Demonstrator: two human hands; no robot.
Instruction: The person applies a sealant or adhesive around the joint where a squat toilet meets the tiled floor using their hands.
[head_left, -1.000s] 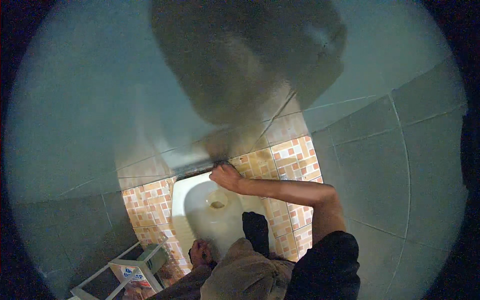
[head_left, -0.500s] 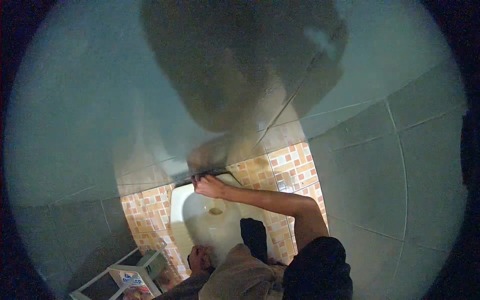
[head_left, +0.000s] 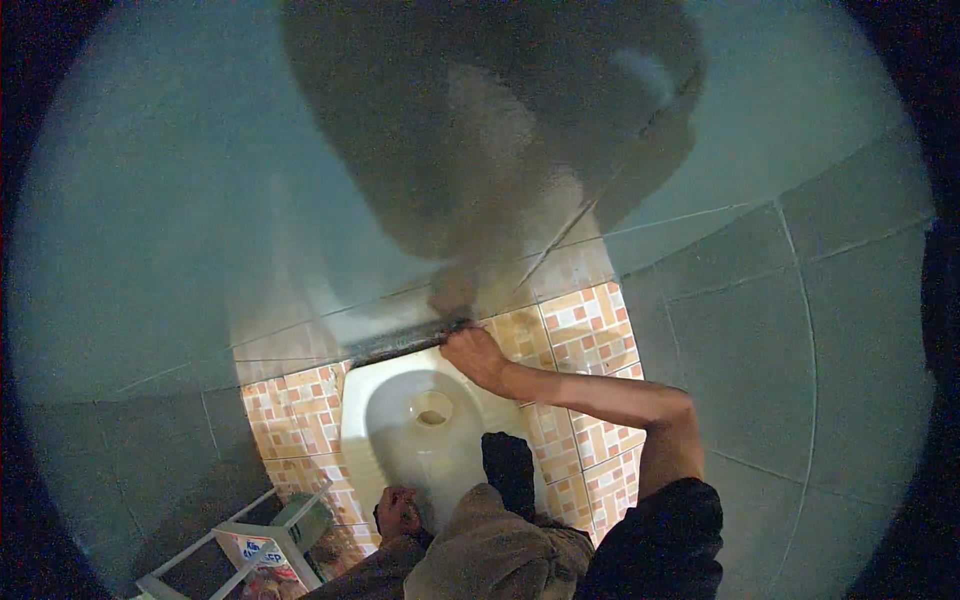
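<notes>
A cream-white squat toilet (head_left: 375,379) lies below me, with a drain hole (head_left: 432,410) toward its far end. At its far right corner, my right hand (head_left: 478,358) is closed in a fist, knuckles up. Its fingertips press by the dark strip (head_left: 405,345) where toilet and wall meet; whatever they may grip is hidden. My left hand (head_left: 399,511) is low at the toilet's near left edge, its fingers curled in. I cannot make out anything inside it. A black elongated shape (head_left: 508,472) covers part of the right rim.
Grey-green walls (head_left: 740,330) close in ahead and at both sides. Orange and cream mosaic tiles (head_left: 585,335) flank the toilet. At the lower left stands a pale rack (head_left: 225,545) with a printed packet (head_left: 262,555) and a greenish container (head_left: 303,517). My brown-clothed knee (head_left: 490,550) is at the bottom.
My right hand has slid right along the toilet's far edge to its corner, and the elbow has swung outward to the right. My left hand has barely moved.
</notes>
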